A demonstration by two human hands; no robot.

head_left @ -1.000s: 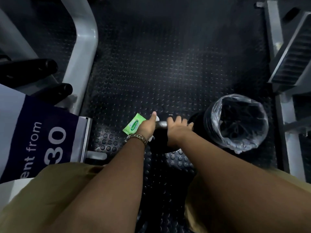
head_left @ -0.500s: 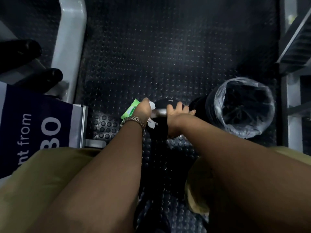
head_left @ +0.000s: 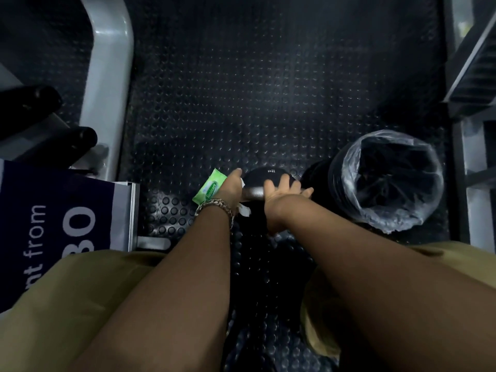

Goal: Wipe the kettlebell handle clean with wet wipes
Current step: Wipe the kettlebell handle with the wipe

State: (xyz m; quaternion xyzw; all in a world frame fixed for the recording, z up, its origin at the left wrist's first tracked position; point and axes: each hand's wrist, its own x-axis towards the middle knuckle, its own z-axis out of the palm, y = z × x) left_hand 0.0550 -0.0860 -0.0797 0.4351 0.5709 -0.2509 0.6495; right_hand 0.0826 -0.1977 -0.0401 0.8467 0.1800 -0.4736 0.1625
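Trousers (head_left: 80, 291): khaki, at the near edge, on both sides of the forearms.
Bracelet (head_left: 214, 206): metal links on the left wrist.
Left hand (head_left: 231, 189): closed round the left end of the kettlebell handle (head_left: 253, 193), thumb pointing far. Its fingers are curled under and out of sight.
Wet wipe (head_left: 244, 210): white, pressed between the left hand and the handle, with a scrap showing at the near and far side of the hand.
Right hand (head_left: 284, 196): fingers straight and spread, laid flat over the right part of the handle and gripping nothing.
Kettlebell (head_left: 268, 175): black, on the floor between the hands, with small white lettering on its far side.
Wipes pack (head_left: 210, 187): green, flat on the floor, just left of the left hand.
Bin (head_left: 349, 162): clear liner, just right of the kettlebell.
Sign (head_left: 53, 224): dark with white lettering, near left.
Machine frame (head_left: 110, 76): grey, far left.
Floor (head_left: 268, 89): black studded rubber.
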